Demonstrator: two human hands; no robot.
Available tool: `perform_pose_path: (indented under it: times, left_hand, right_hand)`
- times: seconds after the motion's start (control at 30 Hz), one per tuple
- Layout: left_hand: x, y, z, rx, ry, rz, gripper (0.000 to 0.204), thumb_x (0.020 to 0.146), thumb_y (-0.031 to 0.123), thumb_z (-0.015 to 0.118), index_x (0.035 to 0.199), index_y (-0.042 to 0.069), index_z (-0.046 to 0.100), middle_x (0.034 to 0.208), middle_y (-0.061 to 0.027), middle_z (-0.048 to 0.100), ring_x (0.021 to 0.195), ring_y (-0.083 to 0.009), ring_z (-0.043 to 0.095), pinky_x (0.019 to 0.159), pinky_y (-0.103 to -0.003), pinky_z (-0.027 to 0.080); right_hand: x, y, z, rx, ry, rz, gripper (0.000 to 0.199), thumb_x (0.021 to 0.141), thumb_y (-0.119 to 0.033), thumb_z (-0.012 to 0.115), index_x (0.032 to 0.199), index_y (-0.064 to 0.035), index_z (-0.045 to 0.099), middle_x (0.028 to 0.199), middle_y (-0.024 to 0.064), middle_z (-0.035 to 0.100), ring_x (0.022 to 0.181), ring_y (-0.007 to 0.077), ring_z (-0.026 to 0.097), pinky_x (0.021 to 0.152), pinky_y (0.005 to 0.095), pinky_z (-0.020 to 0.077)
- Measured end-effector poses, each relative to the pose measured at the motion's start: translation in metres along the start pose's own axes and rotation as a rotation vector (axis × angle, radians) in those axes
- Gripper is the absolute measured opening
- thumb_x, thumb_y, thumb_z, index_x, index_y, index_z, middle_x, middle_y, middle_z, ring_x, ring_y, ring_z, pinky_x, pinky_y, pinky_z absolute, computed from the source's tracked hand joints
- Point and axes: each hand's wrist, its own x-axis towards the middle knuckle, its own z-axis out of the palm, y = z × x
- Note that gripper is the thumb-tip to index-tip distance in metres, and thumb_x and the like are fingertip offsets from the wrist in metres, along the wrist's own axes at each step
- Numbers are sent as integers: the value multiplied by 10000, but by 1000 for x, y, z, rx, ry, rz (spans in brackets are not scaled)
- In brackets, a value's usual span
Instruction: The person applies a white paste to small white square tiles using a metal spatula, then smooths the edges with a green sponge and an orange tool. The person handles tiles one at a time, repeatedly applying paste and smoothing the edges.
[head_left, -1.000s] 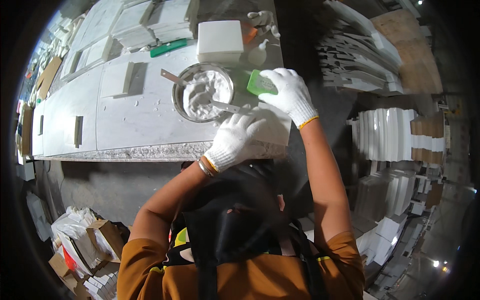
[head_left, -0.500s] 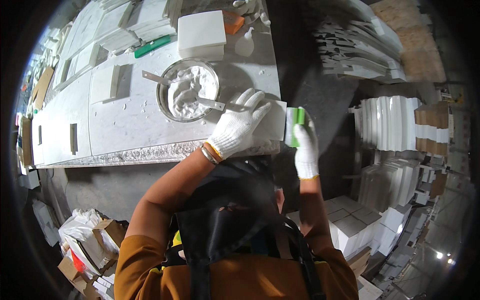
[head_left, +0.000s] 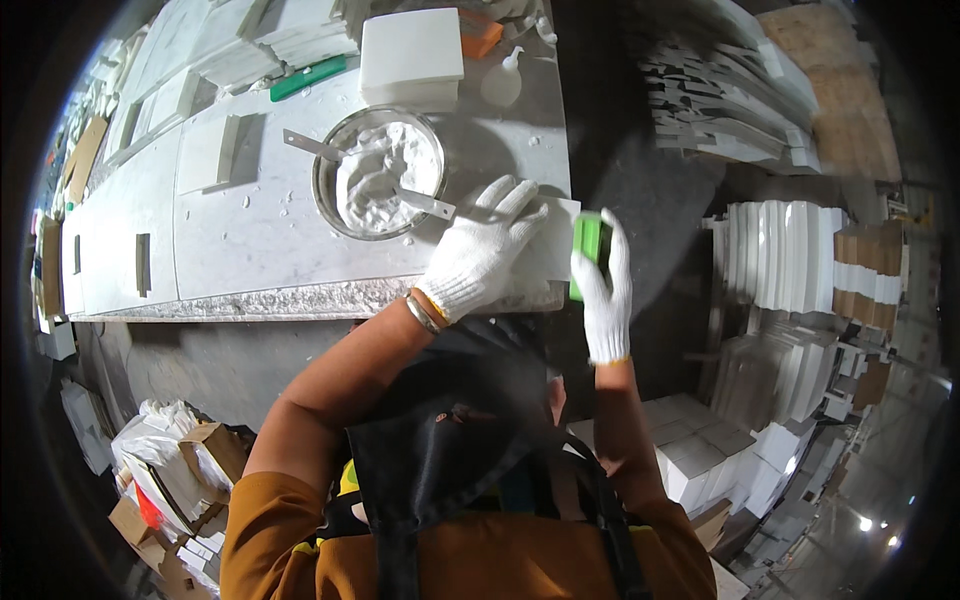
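Observation:
My left hand (head_left: 482, 245), in a white knit glove, lies flat with fingers stretched over a white tile (head_left: 558, 243) at the table's right edge. My gloved right hand (head_left: 608, 300) is closed around a green hand sanding block (head_left: 588, 238), thumb on the near side. The block stands at the tile's right edge; whether they touch is hard to see. Left of my left hand sits a round metal bowl (head_left: 319, 192) of white paste (head_left: 375, 180). Two flat metal blades, one at the left (head_left: 305, 143) and one at the right (head_left: 428, 204), stick out of the paste.
Behind the bowl stand a stack of white tiles (head_left: 412, 55), a pump bottle (head_left: 502, 82) and an orange box (head_left: 482, 38). A green tool (head_left: 308, 78) and more slabs (head_left: 212, 150) lie on the table (head_left: 250, 245). Tile stacks (head_left: 775, 250) line the right side.
The green sanding block has turned, and the pale flat face seen before is now hidden. My right hand has shifted slightly left with it. My left hand stays on the tile.

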Motion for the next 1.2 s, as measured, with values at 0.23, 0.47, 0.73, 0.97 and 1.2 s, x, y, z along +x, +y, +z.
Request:
perform_pose_path:
  times: [0.23, 0.47, 0.73, 0.97, 1.2]
  left_hand:
    - [0, 5, -7, -171, 30, -55, 595, 749, 282, 712, 1294, 80, 586, 1443, -156, 456, 1330, -377, 417, 1075, -477, 390]
    - [1, 5, -10, -150, 3, -54, 660, 725, 352, 751, 1303, 82, 581, 1437, -158, 460, 1342, -376, 403, 1082, -482, 381]
    - [1, 2, -5, -131, -10, -52, 735, 686, 405, 791, 1314, 89, 576, 1465, -143, 439, 1359, -368, 387, 1089, -478, 378]
    - [3, 9, -12, -241, 13, -58, 691, 692, 354, 781, 1288, 63, 586, 1418, -171, 469, 1327, -388, 414, 1070, -494, 392]
    - [0, 0, -4, -45, -37, -28, 756, 685, 394, 789, 1341, 102, 555, 1480, -132, 428, 1381, -364, 367, 1122, -473, 343]
  right_hand:
    - [28, 4, 2, 141, -26, 157, 594, 929, -240, 656, 1434, -22, 431, 1347, 131, 542, 1187, 185, 534, 1004, 320, 440]
    - [35, 10, 9, -210, 68, -163, 588, 899, -222, 685, 1418, -51, 468, 1344, 177, 556, 1190, 260, 568, 1007, 361, 451]
    - [6, -7, -3, -227, -34, -153, 638, 872, -201, 706, 1424, -26, 440, 1351, 158, 550, 1178, 251, 573, 993, 373, 464]
    - [49, 23, 7, 340, -24, 207, 555, 952, -246, 621, 1438, -61, 426, 1226, 58, 560, 1059, 125, 553, 927, 297, 472]
    - [-5, -15, 1, 110, -26, 89, 599, 934, -247, 628, 1448, -39, 400, 1325, 87, 520, 1153, 155, 525, 986, 307, 443]
